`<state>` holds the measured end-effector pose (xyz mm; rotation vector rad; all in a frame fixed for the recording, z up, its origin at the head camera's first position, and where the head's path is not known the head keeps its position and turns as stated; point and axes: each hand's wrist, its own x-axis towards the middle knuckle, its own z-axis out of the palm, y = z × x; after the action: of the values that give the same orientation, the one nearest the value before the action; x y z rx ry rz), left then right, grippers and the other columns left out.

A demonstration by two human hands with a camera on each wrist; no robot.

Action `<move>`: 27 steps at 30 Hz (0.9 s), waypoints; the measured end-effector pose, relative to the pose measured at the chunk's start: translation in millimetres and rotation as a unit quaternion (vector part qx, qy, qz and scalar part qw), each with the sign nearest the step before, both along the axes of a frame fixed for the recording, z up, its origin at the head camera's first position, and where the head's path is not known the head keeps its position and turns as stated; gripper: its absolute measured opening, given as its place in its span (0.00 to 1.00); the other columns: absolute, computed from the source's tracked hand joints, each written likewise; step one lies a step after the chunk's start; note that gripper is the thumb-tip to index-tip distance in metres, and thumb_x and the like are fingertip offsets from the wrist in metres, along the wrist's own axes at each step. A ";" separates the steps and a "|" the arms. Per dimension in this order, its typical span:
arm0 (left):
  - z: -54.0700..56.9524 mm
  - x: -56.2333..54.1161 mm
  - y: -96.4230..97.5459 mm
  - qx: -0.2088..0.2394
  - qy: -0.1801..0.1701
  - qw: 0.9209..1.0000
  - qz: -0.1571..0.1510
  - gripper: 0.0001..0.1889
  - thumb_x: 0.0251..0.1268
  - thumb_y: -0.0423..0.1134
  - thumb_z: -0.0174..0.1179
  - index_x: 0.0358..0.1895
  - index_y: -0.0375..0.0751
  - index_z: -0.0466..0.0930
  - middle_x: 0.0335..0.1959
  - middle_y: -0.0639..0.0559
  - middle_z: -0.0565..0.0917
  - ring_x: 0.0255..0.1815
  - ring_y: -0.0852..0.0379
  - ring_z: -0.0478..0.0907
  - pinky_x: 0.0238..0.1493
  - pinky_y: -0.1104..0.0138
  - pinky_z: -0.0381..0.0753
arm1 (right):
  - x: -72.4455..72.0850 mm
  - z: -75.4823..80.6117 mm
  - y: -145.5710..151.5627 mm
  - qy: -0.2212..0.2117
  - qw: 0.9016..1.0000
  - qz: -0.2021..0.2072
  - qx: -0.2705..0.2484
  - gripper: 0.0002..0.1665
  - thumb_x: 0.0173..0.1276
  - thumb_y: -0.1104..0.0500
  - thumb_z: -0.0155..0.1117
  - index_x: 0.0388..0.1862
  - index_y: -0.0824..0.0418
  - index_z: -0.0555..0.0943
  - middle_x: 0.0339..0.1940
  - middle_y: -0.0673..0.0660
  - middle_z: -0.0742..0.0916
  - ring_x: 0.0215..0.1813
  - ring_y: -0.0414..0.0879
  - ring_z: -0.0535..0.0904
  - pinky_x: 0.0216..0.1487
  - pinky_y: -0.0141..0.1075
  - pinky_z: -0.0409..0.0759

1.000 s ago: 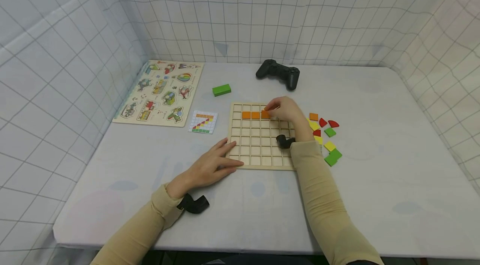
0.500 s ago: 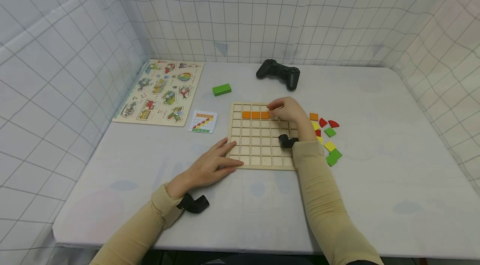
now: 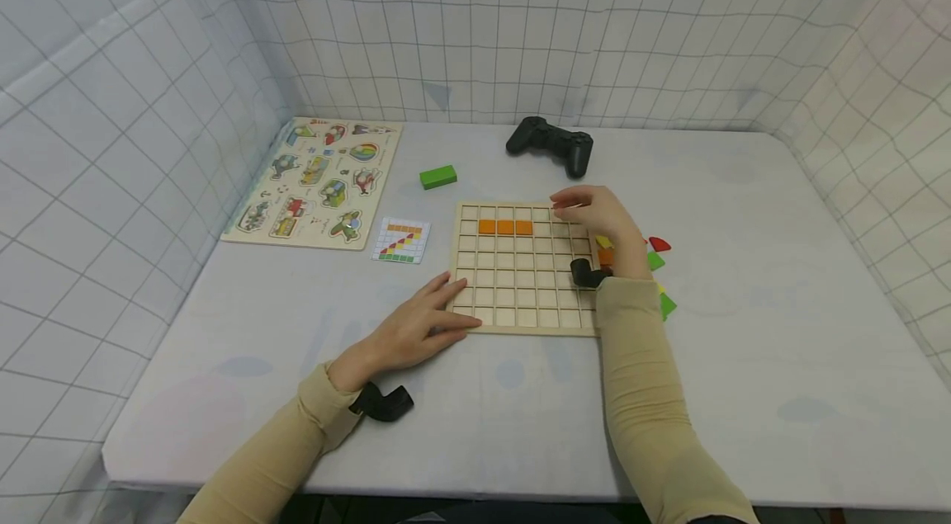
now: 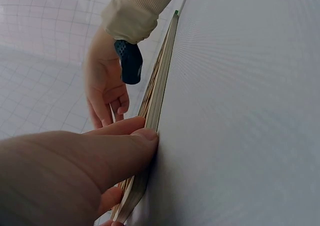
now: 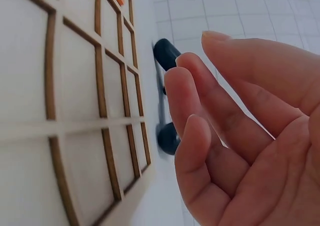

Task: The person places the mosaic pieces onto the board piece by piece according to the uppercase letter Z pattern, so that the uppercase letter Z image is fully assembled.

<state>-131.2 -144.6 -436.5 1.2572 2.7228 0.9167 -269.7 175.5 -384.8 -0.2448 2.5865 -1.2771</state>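
Note:
A wooden grid board (image 3: 516,280) lies on the table, with three orange square tiles (image 3: 505,227) in a row near its far edge. My left hand (image 3: 409,334) rests at the board's near left corner, fingers spread. In the left wrist view, its thumb (image 4: 142,141) touches the side of the board (image 4: 162,80). Above the board's far right corner is my right hand (image 3: 598,214). The right wrist view shows its fingers (image 5: 192,141) loosely bent with nothing between them. Orange, yellow, green and red pieces (image 3: 659,244) lie right of the board, partly hidden by the right arm.
A pattern card (image 3: 401,241) lies left of the board. Behind are a green block (image 3: 438,177) and a black game controller (image 3: 550,144). A wooden picture puzzle (image 3: 315,186) sits at the far left. White grid-patterned sheets surround the table (image 3: 780,326).
My right hand has let go of the third orange tile, which stays in the row, and moved right toward the loose pieces. My left hand has kept its place.

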 end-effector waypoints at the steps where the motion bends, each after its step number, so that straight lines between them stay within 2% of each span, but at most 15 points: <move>1: 0.1 0.0 0.0 0.000 0.000 1.000 0.000 0.12 0.63 0.38 0.61 0.50 0.49 0.85 0.67 0.33 0.63 0.71 0.34 0.50 0.71 0.49 0.51 | 0.6 0.0 2.4 -0.003 1.000 -0.006 -0.009 0.23 0.66 0.56 0.63 0.58 0.61 0.78 0.55 0.61 0.81 0.58 0.54 0.73 0.60 0.47 0.71; 11: -0.5 -0.2 -0.3 0.004 -0.003 1.000 0.001 0.13 0.63 0.38 0.61 0.50 0.49 0.85 0.67 0.33 0.63 0.71 0.34 0.50 0.71 0.49 0.51 | 8.4 6.2 22.5 -0.012 0.996 -0.065 -0.053 0.24 0.66 0.55 0.62 0.60 0.61 0.76 0.57 0.60 0.80 0.58 0.53 0.72 0.57 0.50 0.70; 19: -1.3 -0.4 -0.8 0.005 -0.003 1.000 0.000 0.13 0.63 0.38 0.61 0.50 0.49 0.85 0.68 0.34 0.63 0.71 0.34 0.49 0.71 0.48 0.51 | 12.7 7.4 34.6 0.010 0.996 -0.073 -0.059 0.25 0.67 0.55 0.62 0.60 0.63 0.75 0.58 0.62 0.80 0.58 0.53 0.73 0.60 0.47 0.70; 27: -1.2 -0.5 -0.7 0.003 -0.001 1.000 -0.001 0.13 0.63 0.38 0.61 0.50 0.49 0.85 0.68 0.34 0.63 0.71 0.34 0.49 0.70 0.48 0.52 | 14.6 4.2 45.4 -0.018 0.991 -0.107 -0.082 0.26 0.66 0.53 0.62 0.61 0.61 0.74 0.59 0.60 0.78 0.58 0.52 0.71 0.60 0.47 0.71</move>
<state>-131.7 -145.2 -437.7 1.2591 2.7193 0.9253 -255.1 220.9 -380.6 0.0285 2.5329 -1.5556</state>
